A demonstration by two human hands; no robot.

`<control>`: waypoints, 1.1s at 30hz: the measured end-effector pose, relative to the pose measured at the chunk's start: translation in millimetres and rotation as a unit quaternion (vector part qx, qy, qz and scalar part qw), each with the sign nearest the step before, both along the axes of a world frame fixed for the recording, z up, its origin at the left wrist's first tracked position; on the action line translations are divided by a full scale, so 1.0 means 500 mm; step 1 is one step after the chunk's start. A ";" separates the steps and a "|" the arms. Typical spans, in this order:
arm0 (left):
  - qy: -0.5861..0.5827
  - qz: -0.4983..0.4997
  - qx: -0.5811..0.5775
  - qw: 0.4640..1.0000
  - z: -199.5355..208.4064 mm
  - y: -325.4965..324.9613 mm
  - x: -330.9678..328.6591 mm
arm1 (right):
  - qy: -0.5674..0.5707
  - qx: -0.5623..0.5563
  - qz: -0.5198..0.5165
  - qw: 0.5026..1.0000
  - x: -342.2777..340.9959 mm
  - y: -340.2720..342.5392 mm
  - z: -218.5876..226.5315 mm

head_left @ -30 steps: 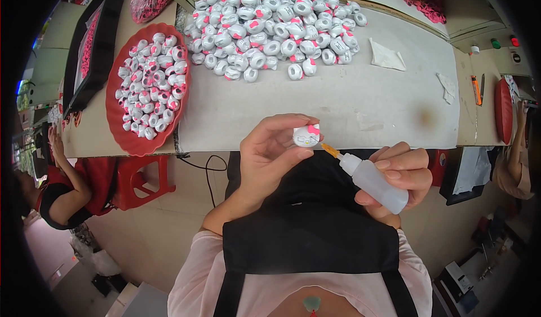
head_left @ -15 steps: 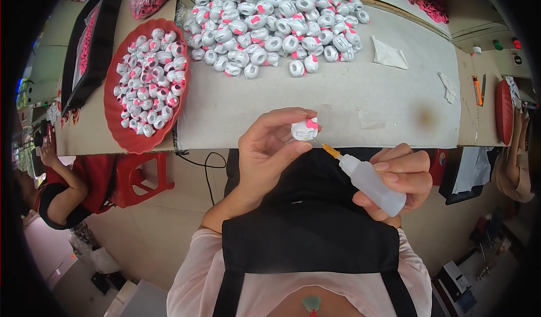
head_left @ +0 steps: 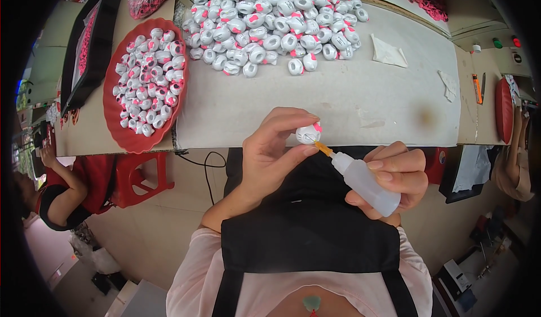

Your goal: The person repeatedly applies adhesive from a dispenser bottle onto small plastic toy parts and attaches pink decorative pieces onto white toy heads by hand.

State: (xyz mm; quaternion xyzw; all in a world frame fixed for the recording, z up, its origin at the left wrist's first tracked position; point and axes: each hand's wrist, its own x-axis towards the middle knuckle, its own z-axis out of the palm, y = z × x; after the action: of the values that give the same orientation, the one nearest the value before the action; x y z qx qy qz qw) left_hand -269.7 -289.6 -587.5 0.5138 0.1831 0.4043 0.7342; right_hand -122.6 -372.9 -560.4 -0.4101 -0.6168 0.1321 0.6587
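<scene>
Between thumb and fingers, my left hand (head_left: 267, 148) pinches a small white doll head (head_left: 307, 133) with a pink bow, just over the table's near edge. My right hand (head_left: 399, 173) is wrapped round a translucent squeeze bottle (head_left: 369, 184). Its orange needle tip (head_left: 323, 148) points up and left and reaches the lower side of the head; whether it touches is too small to tell. Beyond my hands lies a big pile of similar white heads (head_left: 276, 26) with pink bows, several showing hollow openings.
A red scalloped tray (head_left: 108, 94) full of white heads stands at the left. White paper (head_left: 253, 100) covers the tabletop, with a folded tissue (head_left: 389, 52) on it. An orange cutter (head_left: 478, 90) lies at the right. Another person (head_left: 65, 190) sits at the far left, near a red stool (head_left: 135, 184).
The head in my left hand has turned and shifted slightly right. The bottle has moved a little left, bringing its needle tip closer to the head.
</scene>
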 end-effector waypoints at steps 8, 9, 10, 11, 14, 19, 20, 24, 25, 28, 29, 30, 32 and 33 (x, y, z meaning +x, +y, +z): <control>0.044 0.029 0.057 0.997 -0.001 0.004 0.000 | 0.008 -0.026 -0.024 0.999 0.000 0.000 0.003; 0.044 0.028 0.057 0.997 -0.001 0.006 0.000 | 0.008 -0.026 -0.024 0.999 0.000 0.000 0.003; 0.053 0.027 0.073 0.996 0.000 0.008 0.000 | 0.008 -0.034 -0.033 0.999 0.000 0.000 0.003; 0.062 0.026 0.091 0.994 0.001 0.010 -0.002 | 0.008 -0.042 -0.040 0.998 0.000 0.001 0.004; 0.047 0.036 0.075 0.995 0.010 0.018 -0.001 | 0.029 -0.057 -0.081 0.995 0.018 0.005 0.005; 0.030 0.085 -0.022 0.996 0.003 0.036 -0.031 | 0.118 -0.177 -0.075 0.974 0.098 0.060 0.001; 0.025 0.105 -0.033 0.994 -0.001 0.042 -0.034 | 0.086 -0.235 -0.082 0.965 0.122 0.091 0.008; 0.018 0.105 -0.047 0.993 -0.003 0.052 -0.034 | 0.098 -0.297 -0.026 0.950 0.227 0.259 -0.005; 0.017 0.106 -0.044 0.993 0.000 0.054 -0.035 | 0.039 -0.313 -0.076 0.946 0.253 0.314 -0.021; 0.017 0.110 -0.047 0.993 0.005 0.059 -0.035 | -0.243 -0.300 -0.248 0.889 0.296 0.449 -0.054; 0.022 0.112 -0.047 0.992 0.009 0.062 -0.039 | -0.243 -0.295 -0.243 0.892 0.300 0.475 -0.054; 0.031 0.119 -0.049 0.991 0.011 0.060 -0.049 | -0.322 -0.318 -0.247 0.857 0.291 0.500 -0.058; 0.031 0.122 -0.055 0.990 0.010 0.049 -0.056 | -0.392 -0.329 -0.233 0.827 0.294 0.532 -0.077; 0.032 0.120 -0.060 0.990 0.006 0.057 -0.058 | -0.387 -0.343 -0.229 0.825 0.293 0.526 -0.080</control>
State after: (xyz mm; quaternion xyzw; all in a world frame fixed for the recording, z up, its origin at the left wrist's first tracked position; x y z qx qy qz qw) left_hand -298.6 -261.4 -584.8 0.4554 0.2905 0.4612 0.7039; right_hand 24.1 -110.0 -600.3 -0.7565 -0.6244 0.0103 0.1941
